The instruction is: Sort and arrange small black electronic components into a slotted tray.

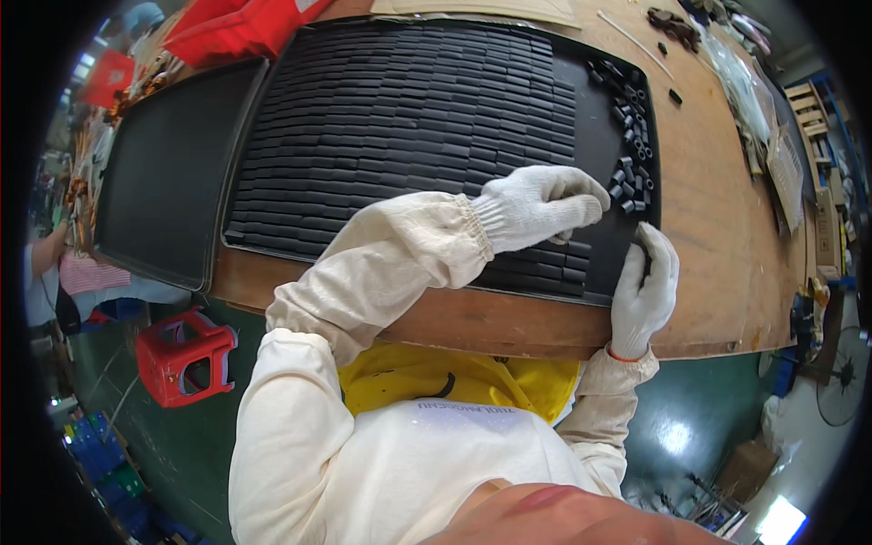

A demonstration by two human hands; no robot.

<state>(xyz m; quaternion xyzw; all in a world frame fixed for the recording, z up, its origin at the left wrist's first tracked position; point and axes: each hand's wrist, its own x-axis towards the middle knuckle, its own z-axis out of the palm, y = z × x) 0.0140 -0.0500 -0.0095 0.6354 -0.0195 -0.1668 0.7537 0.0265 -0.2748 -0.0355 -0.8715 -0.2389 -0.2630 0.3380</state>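
Note:
Both hands wear white knitted gloves, with cream sleeves over the forearms. My left hand [545, 204] hovers over the lower right of a large black tray [595, 118]. Its fingers are bent and drawn toward the thumb; whatever they may hold is hidden. Rows of short black tubes [409, 118], packed end to end, cover most of the tray. Along the right side lie several loose black tubes [627, 186], close to the left fingertips. My right hand [647, 286] rests by the tray's lower right corner, fingers curved and thumb apart, with nothing visible in it.
A second black tray [173, 173] lies to the left, beside a red bin [236, 32] at the back. Two stray black pieces and a thin white stick [636, 44] lie on the wooden table [718, 272]. A red stool [186, 359] stands on the green floor.

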